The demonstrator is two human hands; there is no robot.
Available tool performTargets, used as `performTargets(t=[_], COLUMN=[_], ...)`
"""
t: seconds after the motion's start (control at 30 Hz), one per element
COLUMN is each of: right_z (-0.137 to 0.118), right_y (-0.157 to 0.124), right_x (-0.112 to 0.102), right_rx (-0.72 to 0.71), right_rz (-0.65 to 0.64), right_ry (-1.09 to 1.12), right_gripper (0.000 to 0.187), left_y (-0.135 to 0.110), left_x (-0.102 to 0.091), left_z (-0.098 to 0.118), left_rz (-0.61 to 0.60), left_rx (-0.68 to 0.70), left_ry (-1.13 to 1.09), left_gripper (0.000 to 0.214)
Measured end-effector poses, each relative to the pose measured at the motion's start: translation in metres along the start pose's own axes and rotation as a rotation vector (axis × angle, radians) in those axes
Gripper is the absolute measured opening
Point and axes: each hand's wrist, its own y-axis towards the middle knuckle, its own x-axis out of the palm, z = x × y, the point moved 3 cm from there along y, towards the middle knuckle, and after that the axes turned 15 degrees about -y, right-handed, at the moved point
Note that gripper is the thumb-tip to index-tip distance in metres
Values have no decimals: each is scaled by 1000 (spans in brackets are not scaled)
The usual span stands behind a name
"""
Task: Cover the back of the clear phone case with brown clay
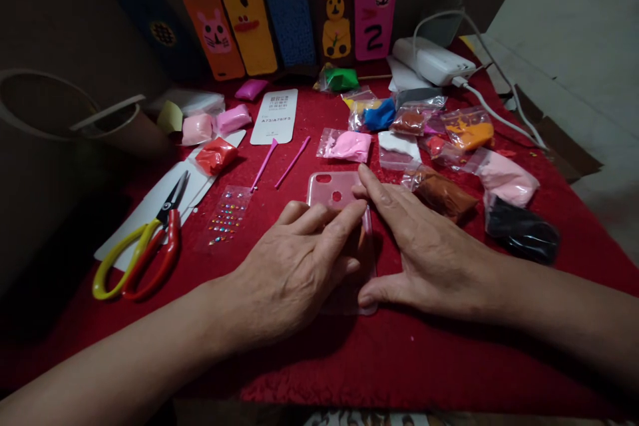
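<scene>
A clear phone case [333,190] lies flat on the red cloth [409,359] in the middle. My left hand [294,266] rests on its left part, fingers stretched flat over it. My right hand [424,246] lies along the case's right edge, index finger reaching its top and thumb at its lower corner, fingers extended. Neither hand grips anything. Much of the case is hidden under my hands.
Scissors [144,246] with yellow and red handles lie left on white card. A gem sticker sheet [227,216] and two pink tools [279,160] lie behind my left hand. Bags of coloured clay [439,193] crowd the right. Decorated cases [249,20] lean at the back, beside a white power bank [432,60].
</scene>
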Motion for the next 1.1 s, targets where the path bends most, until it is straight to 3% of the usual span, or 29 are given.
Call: performTargets(t=[0.17, 0.37, 0.53, 0.8, 1.0, 1.1], right_z=[1, 1, 1, 2, 2, 1], right_y=[0, -1, 0, 0, 0, 0], right_x=[1, 0, 0, 1, 0, 0], right_rx=[4, -13, -8, -10, -1, 1], right_rz=[4, 2, 9, 12, -6, -12], right_ry=[3, -28, -15, -2, -21, -3], right_gripper=[131, 127, 129, 129, 126, 124], left_y=[2, -4, -4, 0, -4, -6], left_x=[-2, -12, -4, 1, -13, -15], left_z=[-2, -1, 0, -2, 0, 3], left_rz=[-21, 93, 34, -19, 136, 141], left_rx=[42, 11, -37, 80, 83, 94], left_ry=[-28, -86, -43, -8, -80, -101], left_gripper=[52, 48, 46, 52, 45, 43])
